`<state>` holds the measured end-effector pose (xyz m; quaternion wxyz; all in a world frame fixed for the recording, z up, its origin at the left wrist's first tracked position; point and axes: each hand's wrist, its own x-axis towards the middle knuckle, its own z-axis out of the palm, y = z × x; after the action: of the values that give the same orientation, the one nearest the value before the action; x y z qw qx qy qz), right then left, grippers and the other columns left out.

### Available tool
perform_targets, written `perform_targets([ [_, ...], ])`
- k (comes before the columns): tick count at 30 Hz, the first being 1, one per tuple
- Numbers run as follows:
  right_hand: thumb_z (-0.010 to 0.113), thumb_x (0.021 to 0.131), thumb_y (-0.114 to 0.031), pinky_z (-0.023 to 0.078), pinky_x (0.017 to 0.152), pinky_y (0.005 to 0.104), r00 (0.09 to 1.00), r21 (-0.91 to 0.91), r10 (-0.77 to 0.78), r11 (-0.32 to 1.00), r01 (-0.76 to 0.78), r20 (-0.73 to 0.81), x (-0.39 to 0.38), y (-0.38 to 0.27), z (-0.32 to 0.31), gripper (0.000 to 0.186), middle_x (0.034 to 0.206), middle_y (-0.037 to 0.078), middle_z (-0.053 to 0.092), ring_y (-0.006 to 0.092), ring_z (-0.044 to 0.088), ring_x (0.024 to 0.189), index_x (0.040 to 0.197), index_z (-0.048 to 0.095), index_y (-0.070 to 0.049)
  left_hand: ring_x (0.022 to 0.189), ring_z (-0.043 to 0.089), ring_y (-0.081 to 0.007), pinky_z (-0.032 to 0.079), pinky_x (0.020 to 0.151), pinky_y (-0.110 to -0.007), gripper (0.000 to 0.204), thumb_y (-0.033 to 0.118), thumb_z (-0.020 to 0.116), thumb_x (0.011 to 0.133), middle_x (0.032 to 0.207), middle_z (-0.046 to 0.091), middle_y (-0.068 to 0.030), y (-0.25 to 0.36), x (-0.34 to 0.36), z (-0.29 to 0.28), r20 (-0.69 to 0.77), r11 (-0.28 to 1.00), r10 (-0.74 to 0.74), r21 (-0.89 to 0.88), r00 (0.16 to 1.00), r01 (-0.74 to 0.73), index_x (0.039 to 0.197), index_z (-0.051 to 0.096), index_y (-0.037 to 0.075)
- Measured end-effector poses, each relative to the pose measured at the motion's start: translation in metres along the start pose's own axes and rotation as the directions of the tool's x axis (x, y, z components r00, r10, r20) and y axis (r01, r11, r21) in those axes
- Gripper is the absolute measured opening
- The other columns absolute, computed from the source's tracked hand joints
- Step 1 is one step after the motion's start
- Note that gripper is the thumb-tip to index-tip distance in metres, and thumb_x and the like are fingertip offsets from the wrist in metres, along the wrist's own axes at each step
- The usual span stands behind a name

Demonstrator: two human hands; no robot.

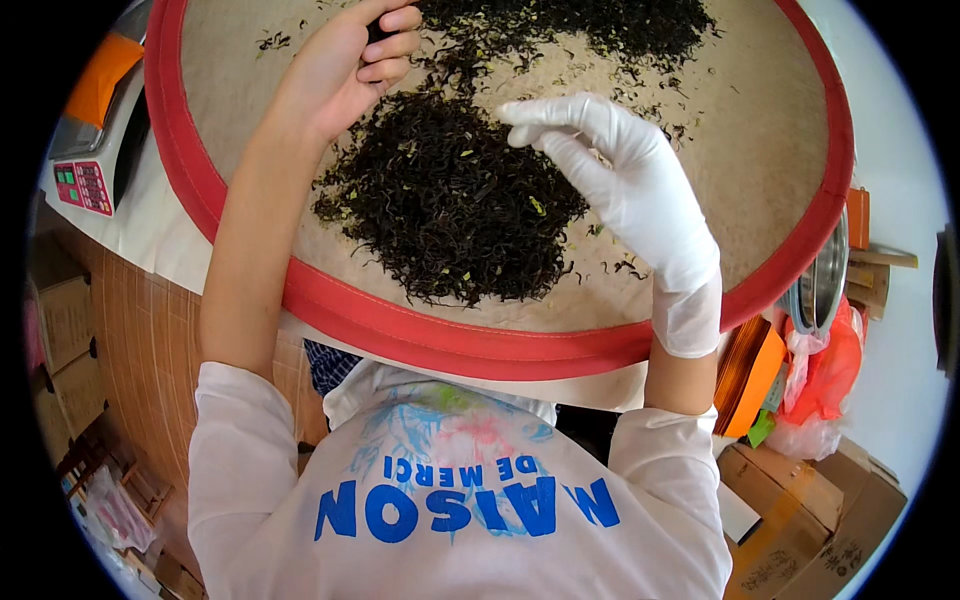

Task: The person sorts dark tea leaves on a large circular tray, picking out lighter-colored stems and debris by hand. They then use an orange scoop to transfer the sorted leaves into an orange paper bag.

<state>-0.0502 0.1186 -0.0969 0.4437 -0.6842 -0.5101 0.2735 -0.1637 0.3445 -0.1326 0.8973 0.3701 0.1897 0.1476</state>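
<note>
Wood-toned floor (pixel 165 340) lies to the lower left of a large round tray (pixel 470 350), and a pale wall (pixel 890 130) stands to its right. The tray has a red rim and a pale lining, and rests on a whitish counter (pixel 140 232) that shows past its lower-left edge.

On the tray are dark, twisted leaves in two heaps: the near heap (pixel 450 210) within its near half, slightly left of centre, flecked with pale green bits; the far heap (pixel 620 20) toward its far side. Loose leaves are scattered between the two.

Left hand (pixel 385 48), bare: above the tray beyond the near heap, fingers curled inward. A dark patch shows inside the curl; whether this is a grasp on leaves cannot be told.

Right hand (pixel 610 150), in a white glove: over the tray at the near heap's right, fingers bent, with thumb and fingertips close together. Whether anything is pinched cannot be told.

Left of the tray: a scale (pixel 85 187) with a red-edged keypad, an orange packet (pixel 105 78) on it. Right of the tray: a metal bowl (pixel 828 275), a red plastic bag (pixel 830 370), orange envelopes (pixel 757 380) and, lower, cardboard boxes (pixel 790 490).
</note>
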Motion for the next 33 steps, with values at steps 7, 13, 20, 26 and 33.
perform_targets([
  [7, 0.069, 0.080, -0.007, 0.050, 0.082, 0.0365, 0.955, -0.315, -0.272, 0.902, 0.296, 0.119, 0.001, -0.003, 0.011, 0.020, 0.096, 0.008, 0.062, 0.0290, 0.060, 0.091, 0.100, 0.068, -0.009, 0.050, 0.029, -0.0024, 0.021, 0.038, -0.016, 0.018, 0.017, 0.043, 0.102, 0.068, 0.037, 0.0076, 0.003, 0.000, -0.001, -0.016, 0.999, -0.013, -0.044, 1.000, 0.012, 0.115, 0.052, 0.008],
  [13, 0.072, 0.076, -0.007, 0.050, 0.077, 0.0363, 0.955, -0.451, -0.262, 0.841, 0.298, 0.141, 0.003, 0.007, 0.024, 0.013, 0.095, 0.008, 0.063, 0.0295, 0.061, 0.089, 0.088, 0.066, -0.009, 0.050, 0.028, -0.0022, 0.021, 0.038, -0.016, 0.018, 0.017, 0.041, 0.103, 0.068, 0.036, 0.0075, 0.003, 0.000, 0.001, -0.008, 1.000, -0.002, -0.020, 1.000, 0.002, 0.115, 0.052, 0.008],
  [20, 0.067, 0.089, -0.007, 0.046, 0.069, 0.0198, 0.978, -0.008, 0.154, 0.988, -0.156, -0.144, 0.002, -0.005, 0.016, 0.015, 0.081, 0.000, 0.065, 0.0044, 0.055, 0.073, 0.103, 0.071, -0.006, 0.050, 0.029, -0.0016, 0.021, 0.037, -0.016, 0.018, 0.018, 0.040, 0.103, 0.068, 0.036, 0.0072, -0.006, 0.003, 0.000, 0.153, 0.984, -0.163, -0.052, 0.975, 0.173, 0.112, 0.052, 0.007],
  [26, 0.072, 0.080, -0.004, 0.049, 0.076, 0.0267, 0.843, -0.384, -0.456, 0.860, 0.335, -0.285, 0.019, -0.012, 0.019, 0.018, 0.090, 0.002, 0.069, 0.0156, 0.063, 0.083, 0.098, 0.071, -0.008, 0.051, 0.030, 0.0013, 0.021, 0.035, -0.011, 0.034, 0.035, 0.044, 0.103, 0.074, 0.042, 0.0038, -0.016, -0.017, 0.026, 0.271, 0.933, -0.332, 0.238, 0.904, 0.271, 0.100, 0.057, 0.005],
  [33, 0.074, 0.070, -0.002, 0.049, 0.079, 0.0356, 0.704, -0.589, -0.698, 0.627, 0.510, -0.133, 0.039, -0.012, 0.027, 0.026, 0.096, 0.004, 0.068, 0.0240, 0.064, 0.089, 0.094, 0.071, -0.011, 0.051, 0.035, -0.0032, 0.023, 0.035, -0.012, 0.027, 0.032, 0.038, 0.104, 0.077, 0.046, 0.0021, -0.023, -0.018, 0.026, 0.363, 0.929, -0.363, 0.072, 0.858, 0.362, 0.096, 0.052, 0.010],
])
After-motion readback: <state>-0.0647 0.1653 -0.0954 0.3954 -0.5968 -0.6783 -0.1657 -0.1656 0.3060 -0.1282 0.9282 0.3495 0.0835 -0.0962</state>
